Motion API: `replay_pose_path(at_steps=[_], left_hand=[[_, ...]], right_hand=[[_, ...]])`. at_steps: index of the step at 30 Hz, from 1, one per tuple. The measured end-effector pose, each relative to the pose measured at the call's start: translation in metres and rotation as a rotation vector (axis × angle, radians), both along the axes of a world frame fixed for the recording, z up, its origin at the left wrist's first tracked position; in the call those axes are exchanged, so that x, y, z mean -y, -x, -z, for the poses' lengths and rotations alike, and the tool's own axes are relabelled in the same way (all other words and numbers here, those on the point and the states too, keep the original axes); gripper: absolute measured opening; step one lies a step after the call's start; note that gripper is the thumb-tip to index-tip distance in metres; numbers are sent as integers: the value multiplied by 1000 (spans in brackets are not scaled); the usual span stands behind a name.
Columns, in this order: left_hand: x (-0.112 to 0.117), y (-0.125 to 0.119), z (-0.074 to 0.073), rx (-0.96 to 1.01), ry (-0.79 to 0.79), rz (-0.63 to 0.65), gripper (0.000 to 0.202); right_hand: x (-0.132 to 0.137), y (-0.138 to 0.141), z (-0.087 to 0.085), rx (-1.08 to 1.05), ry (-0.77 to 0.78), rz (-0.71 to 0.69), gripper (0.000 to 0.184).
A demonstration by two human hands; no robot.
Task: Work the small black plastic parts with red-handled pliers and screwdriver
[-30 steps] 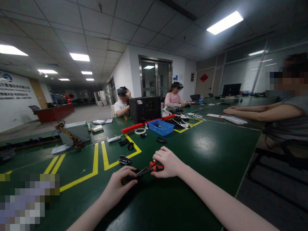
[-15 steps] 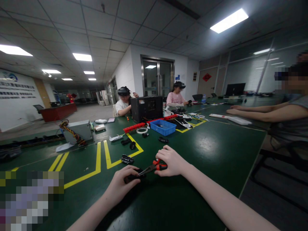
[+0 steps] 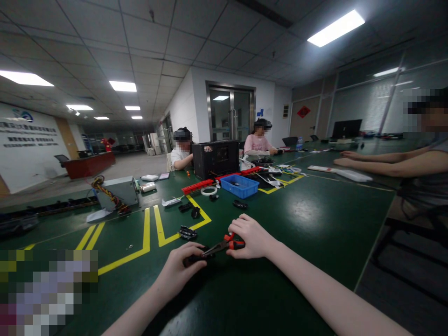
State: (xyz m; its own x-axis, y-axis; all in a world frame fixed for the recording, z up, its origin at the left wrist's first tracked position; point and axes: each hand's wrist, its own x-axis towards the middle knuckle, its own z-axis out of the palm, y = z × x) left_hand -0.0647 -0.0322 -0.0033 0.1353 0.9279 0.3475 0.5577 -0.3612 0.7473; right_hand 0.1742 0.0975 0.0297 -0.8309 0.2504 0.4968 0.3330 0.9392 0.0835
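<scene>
My right hand [image 3: 250,238] is closed around the red-and-black handles of a pair of pliers [image 3: 224,244]. The plier jaws point left into a small black part [image 3: 193,258], which my left hand [image 3: 182,267] grips against the green table [image 3: 308,219]. Both hands meet near the table's front middle. What the part is cannot be made out; my fingers cover most of it.
Small black parts [image 3: 187,232] lie beyond my hands beside yellow floor-style tape lines [image 3: 159,228]. Farther back stand a blue bin [image 3: 240,185], a red strip [image 3: 196,186], a black computer case [image 3: 216,157] and a grey power supply [image 3: 117,192]. Three other people sit around the table.
The view has drifted slightly; my hands, pliers and the black part stay together in the same grip.
</scene>
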Motion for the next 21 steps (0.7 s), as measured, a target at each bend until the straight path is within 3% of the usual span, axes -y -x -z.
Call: replay_pose_path(at_steps=[4, 12, 21], left_hand=[[0, -1, 2, 133, 67, 30, 18], [0, -1, -2, 248, 57, 68, 20], [0, 2, -6, 114, -75, 11, 11]], right_hand=[[1, 1, 0, -20, -14, 7, 40], [5, 3, -6, -27, -29, 1, 34], [5, 5, -6, 15, 34, 23, 33]])
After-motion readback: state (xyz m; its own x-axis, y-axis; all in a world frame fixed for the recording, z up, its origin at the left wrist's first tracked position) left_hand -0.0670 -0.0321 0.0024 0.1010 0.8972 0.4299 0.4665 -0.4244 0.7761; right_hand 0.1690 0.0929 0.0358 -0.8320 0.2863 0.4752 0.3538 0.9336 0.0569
